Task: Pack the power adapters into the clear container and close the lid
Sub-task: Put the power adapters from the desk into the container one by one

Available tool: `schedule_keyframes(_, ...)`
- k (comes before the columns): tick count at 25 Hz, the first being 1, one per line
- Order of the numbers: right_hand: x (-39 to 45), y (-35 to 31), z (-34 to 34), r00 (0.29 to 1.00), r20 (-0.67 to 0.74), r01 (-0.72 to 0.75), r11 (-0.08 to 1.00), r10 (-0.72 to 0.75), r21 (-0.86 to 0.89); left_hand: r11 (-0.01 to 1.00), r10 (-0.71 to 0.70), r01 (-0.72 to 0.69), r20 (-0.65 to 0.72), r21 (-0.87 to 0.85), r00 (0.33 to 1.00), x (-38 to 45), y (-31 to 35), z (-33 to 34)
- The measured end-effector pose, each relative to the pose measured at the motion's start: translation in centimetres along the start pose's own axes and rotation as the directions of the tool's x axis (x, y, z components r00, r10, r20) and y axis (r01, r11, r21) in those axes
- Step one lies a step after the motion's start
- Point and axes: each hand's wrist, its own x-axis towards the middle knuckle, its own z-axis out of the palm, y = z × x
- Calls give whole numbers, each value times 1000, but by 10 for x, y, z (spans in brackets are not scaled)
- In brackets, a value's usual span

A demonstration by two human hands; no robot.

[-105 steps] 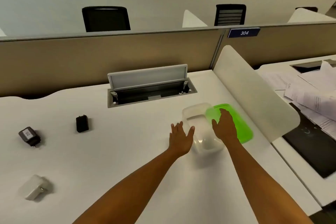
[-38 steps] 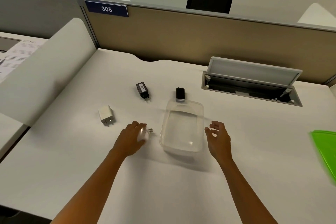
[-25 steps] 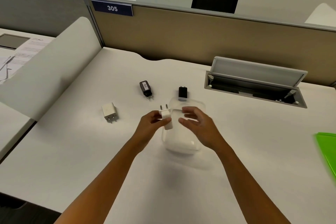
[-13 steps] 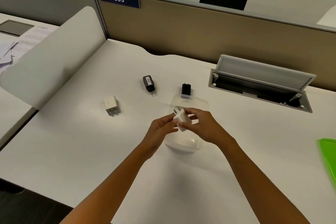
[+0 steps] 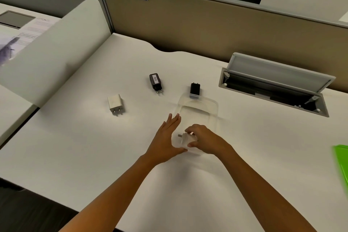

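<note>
The right hand is pinching a small white power adapter with round metal pins inside the near end of the clear plastic container, which is sitting on the white desk. The left hand is lying open and flat against the container's left side, holding nothing. A white adapter with flat pins, a black adapter with a white sticker and a small black adapter are waiting on the desk past the hands, and the green lid is lying far off to the right.
</note>
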Motion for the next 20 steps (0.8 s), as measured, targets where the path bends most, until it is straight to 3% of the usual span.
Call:
schedule_keyframes(5,5,0,1,999,-33,-17,999,18,27,999,34,-34,-20,-7,999,0,-2,1)
schedule_keyframes(9,4,3,-6,995,-89,-37,997,42,62,987,158,-160,-74,-22,985,-7,-8,-5)
schedule_keyframes(11,2,7,-19,981,-186,-17,985,49,173,989,99,-114,-155,-94,983,-10,-17,-10)
schedule_keyframes(14,4,16,-45,936,-346,31,969,58,244,975,-113,57,-257,-215,960,-8,-47,-12)
schedule_keyframes(16,14,22,-63,899,-429,31,965,87,261,976,-197,161,-281,-148,939,-3,-71,-11)
schedule_keyframes(20,41,31,-96,838,-521,-8,958,162,285,951,-142,206,-263,231,954,4,-94,-2)
